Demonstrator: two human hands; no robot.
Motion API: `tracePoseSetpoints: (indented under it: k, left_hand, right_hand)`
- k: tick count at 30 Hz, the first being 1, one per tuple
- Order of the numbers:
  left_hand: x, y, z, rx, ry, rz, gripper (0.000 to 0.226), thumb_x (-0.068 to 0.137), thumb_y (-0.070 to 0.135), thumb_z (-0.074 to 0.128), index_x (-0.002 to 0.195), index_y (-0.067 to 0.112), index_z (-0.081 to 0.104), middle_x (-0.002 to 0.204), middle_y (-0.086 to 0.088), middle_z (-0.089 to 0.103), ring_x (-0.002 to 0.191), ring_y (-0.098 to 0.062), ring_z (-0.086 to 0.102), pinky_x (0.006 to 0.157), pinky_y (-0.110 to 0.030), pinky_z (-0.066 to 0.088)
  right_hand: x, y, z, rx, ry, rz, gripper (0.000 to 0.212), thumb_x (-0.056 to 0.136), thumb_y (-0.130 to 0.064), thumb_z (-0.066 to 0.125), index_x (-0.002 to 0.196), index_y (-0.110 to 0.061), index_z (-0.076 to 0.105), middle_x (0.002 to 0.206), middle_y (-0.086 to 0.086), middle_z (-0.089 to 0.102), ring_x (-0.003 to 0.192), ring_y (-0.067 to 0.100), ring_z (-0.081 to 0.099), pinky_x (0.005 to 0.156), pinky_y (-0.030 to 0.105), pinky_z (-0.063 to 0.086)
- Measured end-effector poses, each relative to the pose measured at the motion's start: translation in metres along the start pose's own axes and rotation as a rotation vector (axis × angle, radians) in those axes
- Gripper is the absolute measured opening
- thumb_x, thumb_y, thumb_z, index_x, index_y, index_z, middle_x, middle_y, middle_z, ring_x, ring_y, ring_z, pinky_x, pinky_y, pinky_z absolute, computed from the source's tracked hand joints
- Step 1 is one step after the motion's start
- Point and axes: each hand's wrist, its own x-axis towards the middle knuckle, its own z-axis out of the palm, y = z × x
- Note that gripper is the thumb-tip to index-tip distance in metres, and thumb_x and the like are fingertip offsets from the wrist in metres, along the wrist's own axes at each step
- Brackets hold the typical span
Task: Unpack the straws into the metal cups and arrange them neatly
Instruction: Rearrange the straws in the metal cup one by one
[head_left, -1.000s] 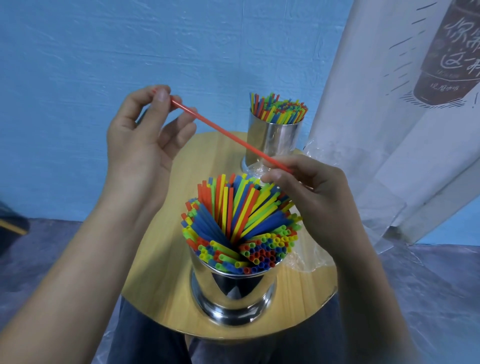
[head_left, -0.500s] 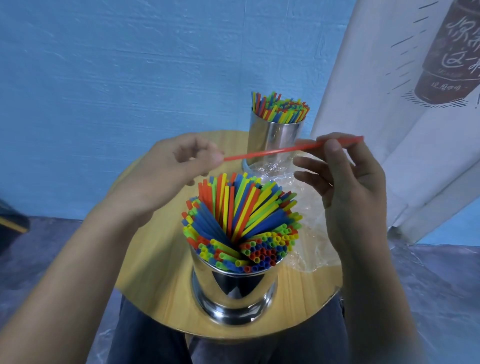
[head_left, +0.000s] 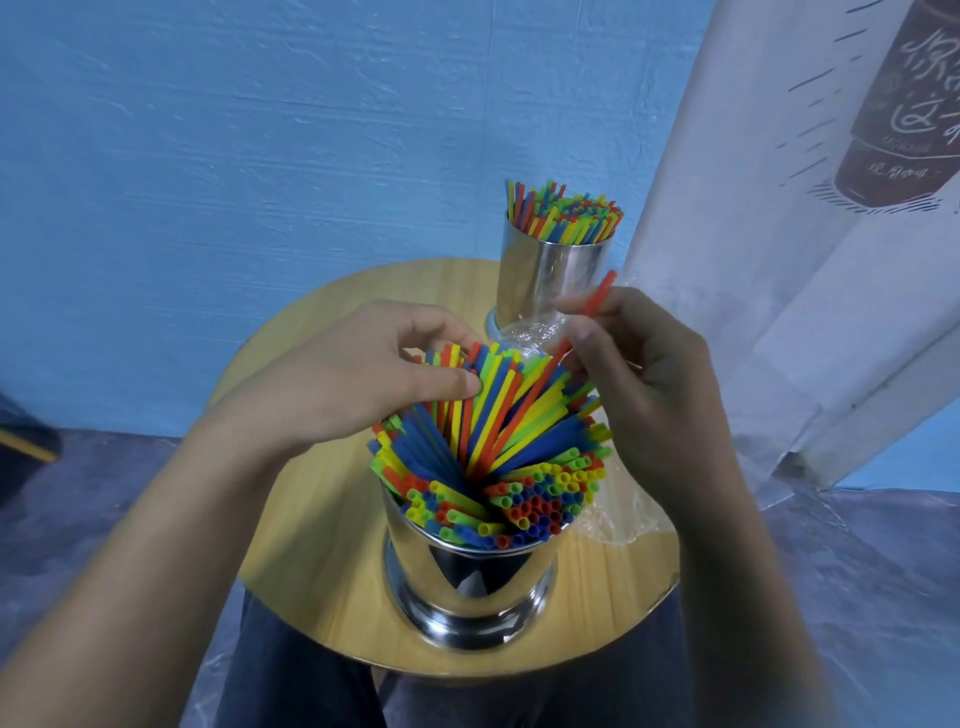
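1. Straws (head_left: 493, 447) in red, blue, yellow and green fill the near metal cup (head_left: 467, 587), fanning out above its rim; the cup stands upright on the round wooden table (head_left: 322, 545).
2. The right hand (head_left: 649, 384) pinches one red straw (head_left: 600, 293) between thumb and fingertips, its other fingers loosely curled. This straw leans, with its lower end in among the near bundle.
3. The left hand (head_left: 363, 379) grips the bundle's far-left tips, fingers curled over them and thumb pressed against them.
4. The far metal cup (head_left: 550, 275), also full, stands at the table's back edge, with the clear wrapper (head_left: 623, 519) lying beside the near cup.
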Motion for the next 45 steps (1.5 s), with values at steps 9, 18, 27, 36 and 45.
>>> tracePoseSetpoints:
  k: [9,18,27,36,45]
  left_hand:
    - [0.001,0.005,0.006,0.008,0.098,-0.007,0.02,0.081,0.044,0.083,0.093,0.029,0.078,0.086,-0.01,0.077,0.083,-0.038,0.073,0.082,-0.059,0.059]
    - [-0.001,0.002,0.002,-0.015,0.03,0.003,0.018,0.082,0.038,0.082,0.099,0.037,0.079,0.095,-0.013,0.077,0.09,-0.041,0.072,0.085,-0.061,0.059]
    - [0.001,0.006,-0.002,0.047,-0.116,-0.015,0.02,0.082,0.03,0.082,0.1,0.032,0.074,0.099,0.01,0.077,0.088,-0.01,0.075,0.08,-0.036,0.063]
    - [0.007,0.013,0.006,0.043,-0.085,0.012,0.011,0.087,0.031,0.078,0.097,0.027,0.077,0.09,0.009,0.078,0.081,-0.009,0.076,0.074,-0.029,0.062]
    - [0.007,0.014,0.008,-0.026,-0.038,-0.017,0.008,0.086,0.031,0.078,0.089,0.024,0.076,0.084,0.003,0.079,0.074,-0.014,0.077,0.06,-0.021,0.056]
  right_hand:
    - [0.0,-0.003,-0.002,-0.014,-0.028,0.024,0.033,0.095,-0.018,0.073,0.118,-0.036,0.057,0.084,-0.003,0.069,0.081,0.014,0.069,0.073,0.028,0.057]
    - [-0.004,-0.002,-0.005,-0.085,-0.17,0.067,0.024,0.1,-0.046,0.06,0.084,-0.032,0.073,0.083,-0.017,0.07,0.087,0.007,0.069,0.068,0.016,0.051]
    - [-0.003,0.004,-0.007,-0.066,-0.238,0.147,0.026,0.099,-0.041,0.056,0.111,-0.028,0.075,0.1,-0.012,0.075,0.1,0.011,0.071,0.083,0.035,0.061]
    - [-0.001,0.001,-0.008,-0.018,-0.298,0.173,0.027,0.107,-0.013,0.051,0.103,-0.026,0.075,0.097,-0.005,0.075,0.096,0.016,0.073,0.082,0.041,0.062]
    - [-0.001,0.003,-0.009,-0.011,-0.299,0.155,0.023,0.108,-0.019,0.051,0.106,-0.022,0.074,0.098,-0.003,0.075,0.098,0.017,0.072,0.08,0.038,0.063]
